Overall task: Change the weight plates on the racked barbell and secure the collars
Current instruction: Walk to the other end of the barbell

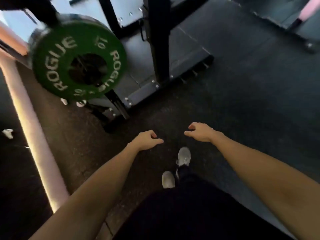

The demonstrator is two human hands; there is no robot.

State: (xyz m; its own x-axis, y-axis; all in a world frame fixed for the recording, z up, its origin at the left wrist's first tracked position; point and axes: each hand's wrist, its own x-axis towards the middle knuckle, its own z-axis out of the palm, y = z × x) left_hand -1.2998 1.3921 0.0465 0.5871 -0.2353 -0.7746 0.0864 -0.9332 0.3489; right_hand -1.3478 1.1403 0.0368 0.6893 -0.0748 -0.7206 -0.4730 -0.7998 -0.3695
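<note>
Green 10 plate [78, 62] hangs up top left beside the black rack post [156, 40], blurry so can't tell if there's a collar, and lower down the left hand [147, 140] and right hand [200, 132] hover over the floor [251, 94], fingers loosely curled, holding nothing.

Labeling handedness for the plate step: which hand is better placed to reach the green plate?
Probably left. The left hand hangs empty on the same side as the green plate; the right hand, also empty, sits farther away. Both are well short of it.
</note>
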